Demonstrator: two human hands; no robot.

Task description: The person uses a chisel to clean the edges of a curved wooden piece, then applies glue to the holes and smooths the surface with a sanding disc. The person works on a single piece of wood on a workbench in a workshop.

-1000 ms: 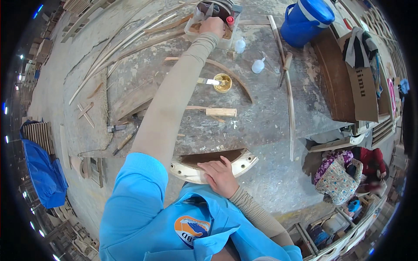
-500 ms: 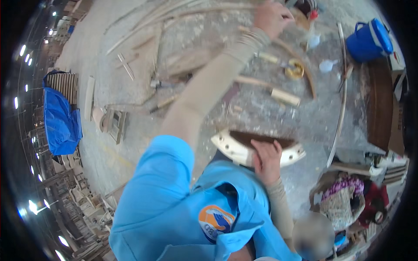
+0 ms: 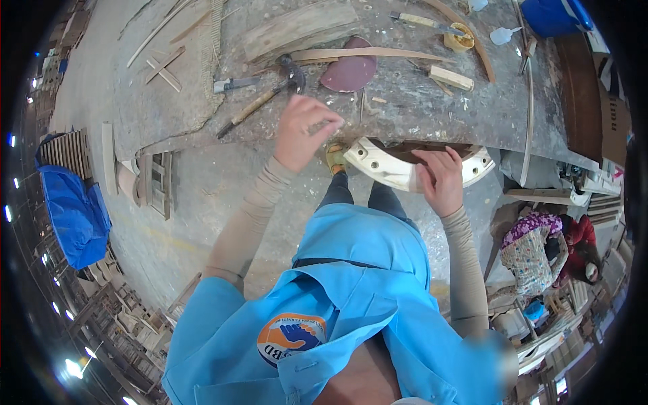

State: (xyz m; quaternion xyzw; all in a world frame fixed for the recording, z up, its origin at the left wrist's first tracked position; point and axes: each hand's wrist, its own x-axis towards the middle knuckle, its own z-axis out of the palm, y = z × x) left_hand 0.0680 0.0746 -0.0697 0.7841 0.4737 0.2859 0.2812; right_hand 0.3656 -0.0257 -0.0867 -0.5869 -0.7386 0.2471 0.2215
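Observation:
My right hand (image 3: 443, 179) grips the inner edge of a curved pale wooden piece (image 3: 381, 167) with round holes near its ends, thumb on the near side and fingers over the top. The piece rests at the near edge of the workbench (image 3: 398, 111). My left hand (image 3: 305, 133) hovers just left of it, thumb and fingertips pinched together. Whatever lies between those fingertips is too small to make out. Just beyond the left hand are a hammer (image 3: 260, 101) with a wooden handle and a round maroon sanding disc (image 3: 349, 67).
Farther back lie a yellow glue pot (image 3: 460, 39), a wooden-handled chisel (image 3: 420, 21), a white squeeze bottle (image 3: 503, 36), a wood block (image 3: 451, 78) and several strips. A blue bucket (image 3: 553, 16) stands far right. Two people (image 3: 533, 253) work at the right.
My left hand has come back from the far side of the bench to near its front edge. My right hand stays on the curved wooden piece. The view has shifted.

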